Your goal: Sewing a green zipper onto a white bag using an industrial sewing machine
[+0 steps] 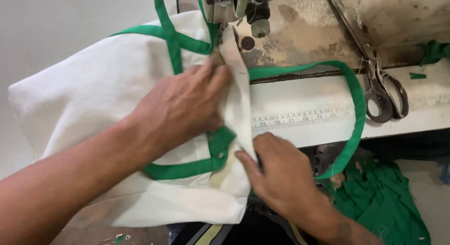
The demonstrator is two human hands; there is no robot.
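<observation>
Green binding (187, 169) already edges much of the white bag (93, 100); the left hand (180, 107) presses it flat at centre frame, the right hand (276, 172) pinches its fold below the sewing machine (234, 8), a loose green tape (354, 104) at right still unsewn.

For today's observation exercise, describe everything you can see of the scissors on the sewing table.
The scissors are large metal shears with long, dull, worn-looking blades that appear shut and run up toward the top edge of the picture. Their two dark loop handles point toward the person. They lie flat on the right side of the sewing table, partly on its brown worn surface and partly on the white front part, just right of the green strap. Neither hand touches them.
</observation>
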